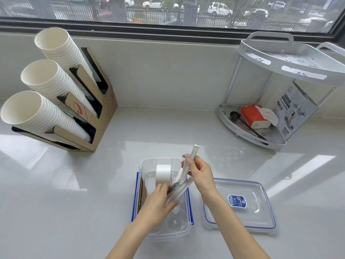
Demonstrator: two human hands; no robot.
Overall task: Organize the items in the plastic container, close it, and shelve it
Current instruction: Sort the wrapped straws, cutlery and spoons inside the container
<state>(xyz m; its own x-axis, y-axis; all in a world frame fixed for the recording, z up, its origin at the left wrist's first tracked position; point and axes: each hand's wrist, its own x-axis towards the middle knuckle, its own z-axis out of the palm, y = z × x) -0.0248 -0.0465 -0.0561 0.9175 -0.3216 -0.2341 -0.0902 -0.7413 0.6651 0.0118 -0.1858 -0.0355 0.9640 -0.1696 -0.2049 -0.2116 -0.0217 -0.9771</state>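
Observation:
A clear plastic container (pixel 183 231) with blue latches stands open on the counter in front of me. Inside it are a white roll of tape (pixel 162 173) standing on edge, a strip of brown corrugated cardboard (pixel 141 193) along the left wall, and small clear cups (pixel 175 220) at the near end. My right hand (pixel 199 174) grips a long white paper-wrapped packet (pixel 190 159) that points up and away, above the container. My left hand (pixel 158 202) holds a clear-wrapped cutlery packet (pixel 180 189) over the container. The clear lid (pixel 240 217) with a blue seal and label lies flat to the right.
A cardboard dispenser (pixel 100 120) with three stacks of white paper cups stands at the back left. A white two-tier corner rack (pixel 265 141) at the back right holds a tissue pack, a dark ladle and a printed box. A window ledge runs behind.

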